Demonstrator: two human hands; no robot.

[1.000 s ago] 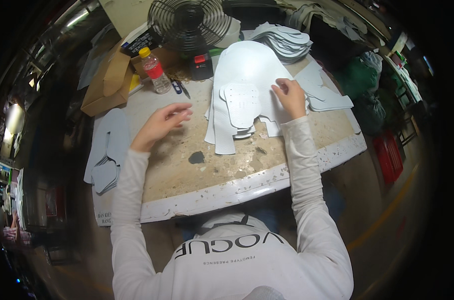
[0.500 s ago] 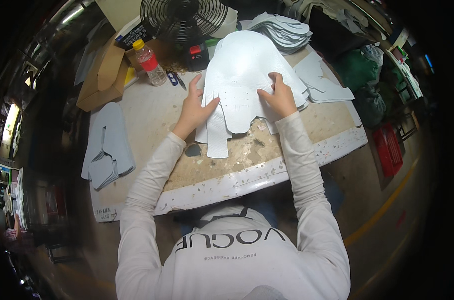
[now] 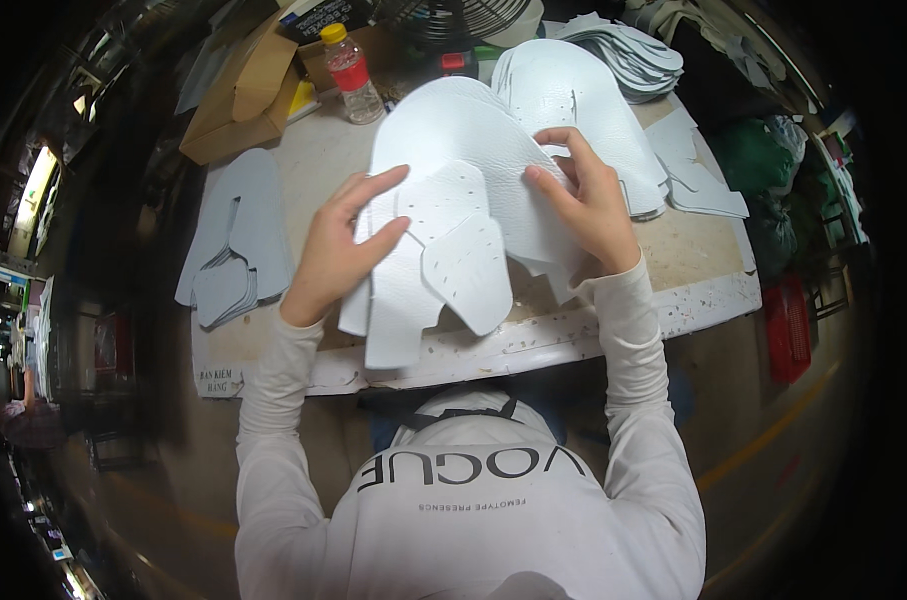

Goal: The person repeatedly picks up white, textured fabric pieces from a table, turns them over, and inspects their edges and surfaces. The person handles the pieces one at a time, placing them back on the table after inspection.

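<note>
Between my hands, over the near part of the table, is a white grained leather shoe upper piece [image 3: 443, 120], with small slits and tongue-like flaps hanging at its lower end. My left hand [image 3: 338, 245] grips its left edge, thumb and forefinger on top. The right edge is in my right hand [image 3: 595, 205], thumb on the upper face and some fingers curled out of sight. Whether more than one layer is held, I cannot tell. Just behind my right hand lies a stack of similar white pieces [image 3: 608, 135].
More white pieces form a pile [image 3: 628, 60] at the back and lie at the right [image 3: 708, 190]. Grey pieces [image 3: 258, 210] rest at the left. Behind are a cardboard box [image 3: 228, 115], a yellow-capped bottle [image 3: 353, 80] and a black fan [image 3: 453, 20]. A red crate [image 3: 788, 330] stands on the floor.
The upper piece has come off the stack toward me and now sits nearer the table's front edge. Both hands have closed on its edges, and the view has shifted.
</note>
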